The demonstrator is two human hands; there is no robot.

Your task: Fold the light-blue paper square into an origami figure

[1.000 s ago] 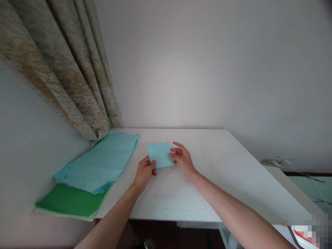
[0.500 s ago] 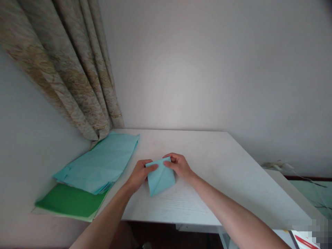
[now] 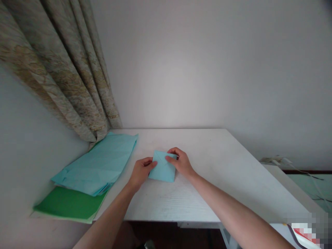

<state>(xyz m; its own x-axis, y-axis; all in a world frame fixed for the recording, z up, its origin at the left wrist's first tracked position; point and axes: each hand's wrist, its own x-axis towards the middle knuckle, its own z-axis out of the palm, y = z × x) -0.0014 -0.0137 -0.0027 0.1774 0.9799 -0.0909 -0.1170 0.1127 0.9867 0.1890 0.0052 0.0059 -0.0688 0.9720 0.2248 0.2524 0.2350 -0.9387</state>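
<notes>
A small folded light-blue paper square [image 3: 163, 166] is held just over the white table [image 3: 207, 162], between my two hands. My left hand [image 3: 141, 171] pinches its left edge with thumb and fingers closed. My right hand [image 3: 180, 162] grips its upper right corner, thumb lying on top of the paper. The paper shows diagonal crease lines.
A stack of large light-blue sheets [image 3: 100, 164] lies at the table's left, on top of green sheets [image 3: 67, 204]. A patterned curtain [image 3: 59, 69] hangs at the back left. A second lower surface with cables [image 3: 277, 160] sits to the right.
The paper was turned in my hands: from pointing down toward me half a second ago, it now sits flatter and a little farther from me. Both hands kept hold.
</notes>
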